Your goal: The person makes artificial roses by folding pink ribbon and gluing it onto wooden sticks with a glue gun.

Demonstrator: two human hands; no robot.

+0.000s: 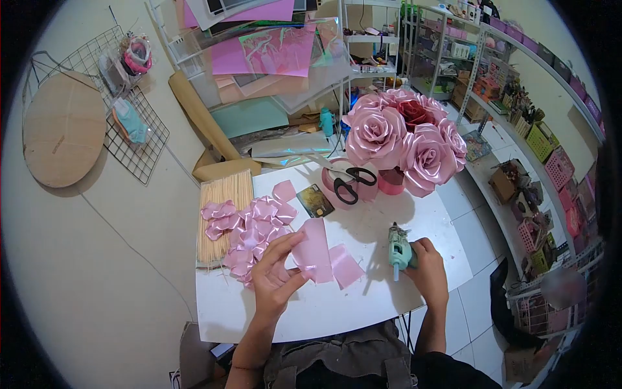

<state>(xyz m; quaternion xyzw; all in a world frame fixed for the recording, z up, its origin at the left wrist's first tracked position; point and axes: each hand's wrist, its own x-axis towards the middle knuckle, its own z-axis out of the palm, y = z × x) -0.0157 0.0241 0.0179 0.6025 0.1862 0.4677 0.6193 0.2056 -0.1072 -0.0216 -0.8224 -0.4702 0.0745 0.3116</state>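
Between the thumb and fingers of my left hand [277,272] is a pink ribbon piece [313,249], held up over the white table [363,311]. A flat pink ribbon square [346,266] lies just right of it. My right hand [426,269] is wrapped round the handle of a mint-green glue gun [399,249], which has a glue stick at its near end. Pink ribbon petals [253,230] are heaped at the left, partly over a bundle of thin wooden sticks [217,188]. Black-handled scissors [346,183] rest on a pink ribbon roll [364,192]. Near them lies a dark card [315,201].
Large pink ribbon roses [405,139], one with a red centre, stand at the table's back right. Behind the table are rolled and flat sheets [249,122] and a teal bottle [326,121]. Loaded metal shelves [518,123] line the right side.
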